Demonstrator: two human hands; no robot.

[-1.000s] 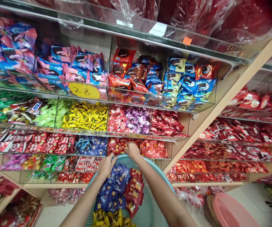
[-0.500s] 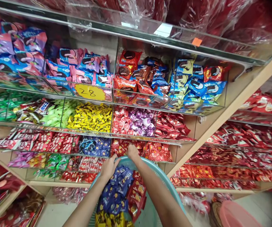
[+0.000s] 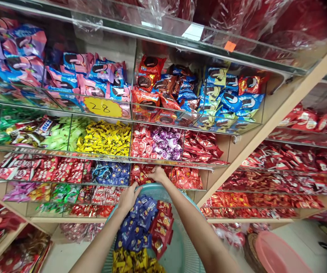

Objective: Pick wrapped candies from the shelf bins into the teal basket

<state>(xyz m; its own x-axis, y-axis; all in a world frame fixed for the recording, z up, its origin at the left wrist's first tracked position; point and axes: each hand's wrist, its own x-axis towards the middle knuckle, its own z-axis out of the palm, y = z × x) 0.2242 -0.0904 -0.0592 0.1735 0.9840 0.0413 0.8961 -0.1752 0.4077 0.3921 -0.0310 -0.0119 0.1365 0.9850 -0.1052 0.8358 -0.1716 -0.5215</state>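
Note:
A pale blue-green plastic basket [image 3: 184,227] tilts below the shelves. My left hand [image 3: 128,198] is closed on its far-left rim, thumb toward the inside. Inside lie blue candy packets [image 3: 136,227], red candy packets [image 3: 162,227] and yellow-wrapped candies [image 3: 135,261]. My right hand [image 3: 159,174] reaches past the far rim into a low shelf compartment of red-wrapped candies [image 3: 140,173]. Its fingers are bent and point left, closed among the red wrappers; the fingertips are partly hidden.
Glass-fronted shelves hold yellow candies [image 3: 106,138], purple-and-white candies [image 3: 167,144] and cookie packs [image 3: 149,100]. A yellow price tag [image 3: 103,107] reads 28. Slanted wooden panels [image 3: 254,151] divide the shelving. A pink basket [image 3: 279,254] stands on the floor at right.
My right hand has shifted slightly, its fingers now stretching further left into the red candies. My left hand stays on the rim. The whole view has moved a little, with shelves sliding left and up.

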